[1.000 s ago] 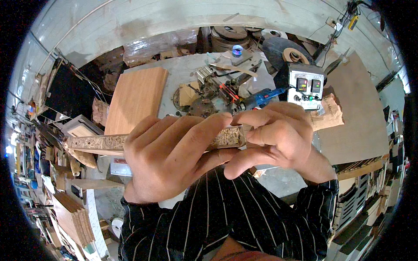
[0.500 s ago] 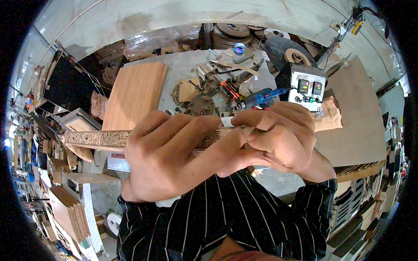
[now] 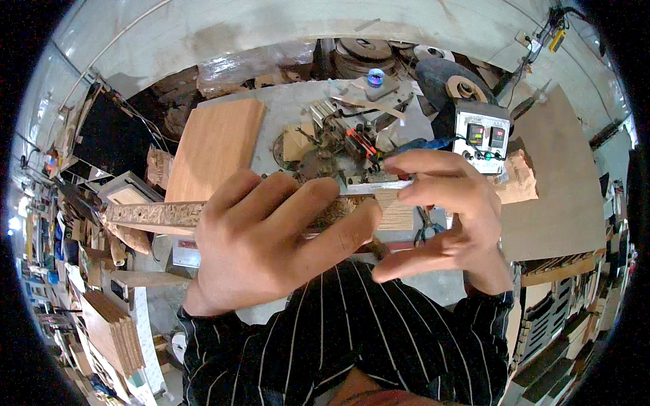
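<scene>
A particleboard panel (image 3: 156, 214) stands on edge across my front, its raw chip edge facing up. My left hand (image 3: 261, 237) is closed over this edge, fingers on the far side, thumb along the near side pointing right. At the panel's right end a strip with light wood grain (image 3: 395, 211) shows. Just right of it, my right hand (image 3: 460, 216) has its fingers and thumb spread apart. Its fingertips are close to the strip; whether they touch it I cannot tell. Pliers (image 3: 426, 227) are visible between that hand's fingers and thumb, lower down.
Beyond the panel, a grey worktable (image 3: 271, 101) carries a stack of wood-faced boards (image 3: 215, 149), an edge-working machine (image 3: 325, 145) and a control box (image 3: 482, 139) with lit displays. A large brown sheet (image 3: 558, 183) stands at right. Cut boards (image 3: 112, 331) lean at lower left.
My right hand has opened and drawn right, away from my left thumb, uncovering the wood-grain strip at the panel's end. My left hand has stayed on the panel.
</scene>
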`<act>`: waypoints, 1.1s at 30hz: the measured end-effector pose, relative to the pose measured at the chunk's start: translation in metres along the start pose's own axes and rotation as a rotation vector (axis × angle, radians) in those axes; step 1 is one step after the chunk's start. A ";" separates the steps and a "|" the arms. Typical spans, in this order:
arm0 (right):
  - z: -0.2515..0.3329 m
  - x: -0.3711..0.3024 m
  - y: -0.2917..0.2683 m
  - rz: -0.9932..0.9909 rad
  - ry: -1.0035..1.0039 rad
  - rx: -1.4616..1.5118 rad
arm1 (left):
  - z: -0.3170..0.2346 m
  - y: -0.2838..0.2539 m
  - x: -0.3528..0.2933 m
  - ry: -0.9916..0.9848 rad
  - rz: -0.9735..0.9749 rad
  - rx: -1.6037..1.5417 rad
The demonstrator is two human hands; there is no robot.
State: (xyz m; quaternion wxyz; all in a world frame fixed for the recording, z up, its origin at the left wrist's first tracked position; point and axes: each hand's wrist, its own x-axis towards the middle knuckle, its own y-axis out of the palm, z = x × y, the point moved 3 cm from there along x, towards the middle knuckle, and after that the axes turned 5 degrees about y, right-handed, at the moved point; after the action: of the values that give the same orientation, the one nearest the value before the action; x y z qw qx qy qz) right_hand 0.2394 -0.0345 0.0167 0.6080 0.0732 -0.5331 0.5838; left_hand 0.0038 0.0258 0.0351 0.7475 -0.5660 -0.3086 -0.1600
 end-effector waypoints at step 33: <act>0.004 0.002 -0.016 0.045 0.006 0.002 | -0.002 0.002 -0.001 -0.133 -0.065 -0.113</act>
State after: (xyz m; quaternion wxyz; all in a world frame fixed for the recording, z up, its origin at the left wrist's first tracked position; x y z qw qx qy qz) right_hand 0.2495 -0.0407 0.0283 0.5963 0.0600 -0.5321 0.5981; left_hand 0.0043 0.0245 0.0324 0.6867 -0.6063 -0.3663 -0.1633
